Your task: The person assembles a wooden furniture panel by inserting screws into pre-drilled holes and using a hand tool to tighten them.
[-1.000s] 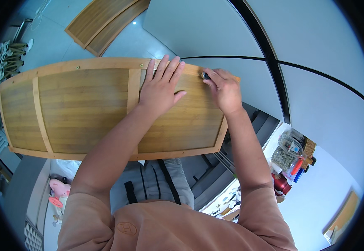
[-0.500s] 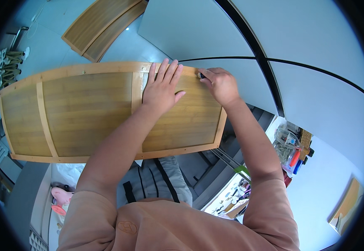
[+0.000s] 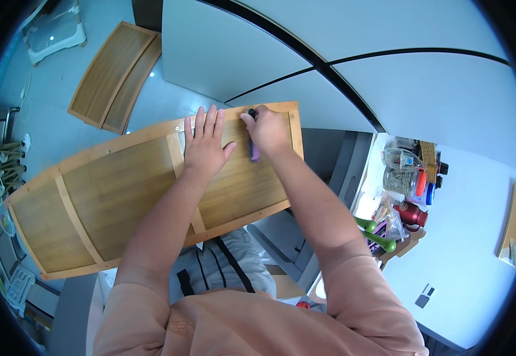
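In the head view, two hands, both the person's own, work over one wooden panel (image 3: 133, 190). The panel slants from about half past 8 to 1 o'clock, and two crossbars (image 3: 80, 218) divide its face into three sections. The left hand (image 3: 206, 145), at 10 o'clock, lies flat with its fingers spread, grasping nothing; its fingertips reach the panel's far rail, just beside one crossbar. The right hand (image 3: 268, 130), near 12 o'clock, is curled around one tool (image 3: 254, 155). The tool's dark end shows at the fingers near the far rail, and its purple end points toward 6 o'clock, over the panel's right-hand section. Whether the dark end touches the wood cannot be told.

Two boards (image 3: 112, 74) lie together on the floor (image 3: 175, 98) at 10 o'clock, well apart from the panel. Between 6 and 7 o'clock, one piece of grey cloth (image 3: 225, 264) with black bands shows below the panel. At 3 o'clock, one red lid (image 3: 420, 184) and one blue lid (image 3: 431, 194) sit near each other; beyond half past 3 stands one red jug (image 3: 411, 215). Two green knobs (image 3: 384, 244) show at 4 o'clock, near the jug.
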A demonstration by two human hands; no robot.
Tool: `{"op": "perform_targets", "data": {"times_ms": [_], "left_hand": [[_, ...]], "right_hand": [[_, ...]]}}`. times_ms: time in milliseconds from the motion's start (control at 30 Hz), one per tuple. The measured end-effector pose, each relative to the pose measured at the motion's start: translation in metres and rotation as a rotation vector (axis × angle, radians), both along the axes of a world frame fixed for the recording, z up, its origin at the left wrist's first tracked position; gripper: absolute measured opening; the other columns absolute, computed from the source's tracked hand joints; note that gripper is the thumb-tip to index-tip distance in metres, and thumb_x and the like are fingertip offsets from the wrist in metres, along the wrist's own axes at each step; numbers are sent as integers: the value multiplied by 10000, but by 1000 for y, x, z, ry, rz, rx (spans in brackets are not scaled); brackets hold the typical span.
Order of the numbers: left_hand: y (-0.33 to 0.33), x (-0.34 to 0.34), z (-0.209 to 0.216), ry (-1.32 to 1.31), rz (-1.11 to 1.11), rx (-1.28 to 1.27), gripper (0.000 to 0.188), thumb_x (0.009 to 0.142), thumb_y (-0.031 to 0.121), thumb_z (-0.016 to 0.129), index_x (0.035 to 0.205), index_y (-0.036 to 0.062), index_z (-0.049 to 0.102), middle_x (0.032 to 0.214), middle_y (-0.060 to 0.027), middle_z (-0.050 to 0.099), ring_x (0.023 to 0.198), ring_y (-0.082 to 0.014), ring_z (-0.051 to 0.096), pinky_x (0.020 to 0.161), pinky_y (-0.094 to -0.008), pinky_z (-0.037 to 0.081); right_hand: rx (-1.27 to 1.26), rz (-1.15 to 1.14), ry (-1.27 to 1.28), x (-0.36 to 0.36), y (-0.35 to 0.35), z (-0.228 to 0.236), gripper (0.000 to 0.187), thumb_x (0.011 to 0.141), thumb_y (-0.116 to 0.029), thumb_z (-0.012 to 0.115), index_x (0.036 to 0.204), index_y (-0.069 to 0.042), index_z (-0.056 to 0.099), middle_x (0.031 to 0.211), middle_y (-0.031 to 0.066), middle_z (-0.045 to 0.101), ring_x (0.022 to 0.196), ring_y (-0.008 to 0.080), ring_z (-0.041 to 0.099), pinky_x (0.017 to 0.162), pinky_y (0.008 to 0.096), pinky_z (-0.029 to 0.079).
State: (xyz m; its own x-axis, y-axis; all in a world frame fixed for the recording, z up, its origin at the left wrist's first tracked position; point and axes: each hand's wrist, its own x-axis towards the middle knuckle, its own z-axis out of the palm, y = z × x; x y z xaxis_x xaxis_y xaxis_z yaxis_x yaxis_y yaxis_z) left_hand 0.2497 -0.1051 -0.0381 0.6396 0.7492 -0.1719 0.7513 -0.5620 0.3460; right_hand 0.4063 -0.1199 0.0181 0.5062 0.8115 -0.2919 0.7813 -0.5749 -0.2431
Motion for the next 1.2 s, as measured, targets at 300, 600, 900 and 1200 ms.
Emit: {"op": "perform_targets", "data": {"times_ms": [300, 600, 900, 1200], "left_hand": [[2, 0, 0, 25, -45, -20, 844, 918, 569, 465, 1535, 99, 132, 1587, -86, 137, 1469, -301, 79, 1175, -532, 28], [3, -4, -2, -3, -31, -14, 832, 919, 566, 467, 1532, 103, 148, 1585, -78, 152, 1470, -284, 85, 1181, -519, 32], [0, -1, -1, -37, -16, 24, 835, 908, 571, 485, 1532, 117, 165, 1580, -64, 175, 1465, -274, 113, 1186, -511, 48], [0, -1, -2, -33, -15, 12, 838, 907, 572, 486, 1534, 121, 160, 1579, -65, 173, 1465, -269, 115, 1187, -509, 50]], "right_hand": [[-42, 399, -149, 25, 3, 9, 199, 859, -232, 637, 910, -40, 649, 894, 144, 686, 835, 313, 663, 764, 425, 525], [-112, -164, 169, -5, 17, 22, 307, 865, -318, 680, 932, -19, 669, 778, 133, 693, 706, 272, 673, 673, 377, 532], [9, 759, -215, 43, 8, 13, 262, 807, -218, 705, 1017, -70, 660, 950, 86, 692, 892, 269, 661, 781, 394, 519], [278, 916, -94, 68, 11, 6, 286, 761, -176, 739, 1022, -88, 662, 989, 51, 689, 981, 262, 637, 886, 390, 485]]}}
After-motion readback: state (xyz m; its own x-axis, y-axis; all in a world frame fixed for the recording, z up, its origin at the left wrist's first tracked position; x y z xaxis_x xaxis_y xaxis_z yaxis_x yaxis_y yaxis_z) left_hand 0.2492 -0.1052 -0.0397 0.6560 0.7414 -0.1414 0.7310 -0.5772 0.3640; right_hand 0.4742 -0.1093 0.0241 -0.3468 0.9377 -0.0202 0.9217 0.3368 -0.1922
